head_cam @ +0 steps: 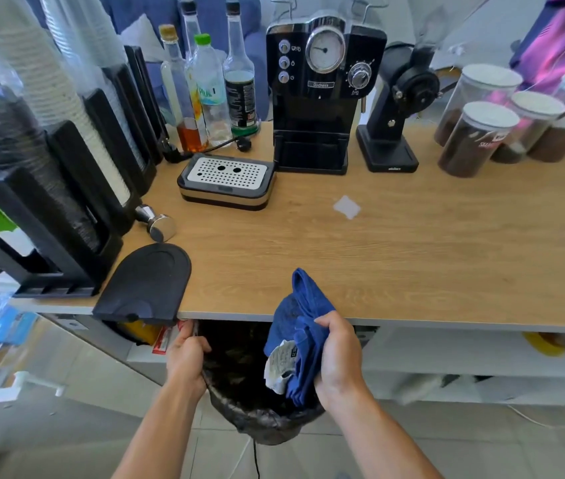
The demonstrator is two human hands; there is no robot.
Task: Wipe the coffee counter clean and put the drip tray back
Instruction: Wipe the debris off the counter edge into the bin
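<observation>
My right hand (338, 357) grips a bunched blue cloth (303, 312) at the counter's front edge, over a black-lined bin (257, 409). A crumpled white paper (279, 369) hangs among the cloth's folds above the bin. My left hand (186, 357) holds the bin's left rim below the wooden counter (412, 264). The drip tray (227, 181), black with a perforated metal grate, lies on the counter to the left of the black espresso machine (319, 91). The machine's base slot shows empty.
A small white paper scrap (346, 207) lies mid-counter. A tamper (158, 223) and black tamping mat (146, 281) sit at the left front, cup dispensers (49, 160) and bottles (212, 91) behind. A grinder (398, 108) and lidded jars (478, 136) stand on the right.
</observation>
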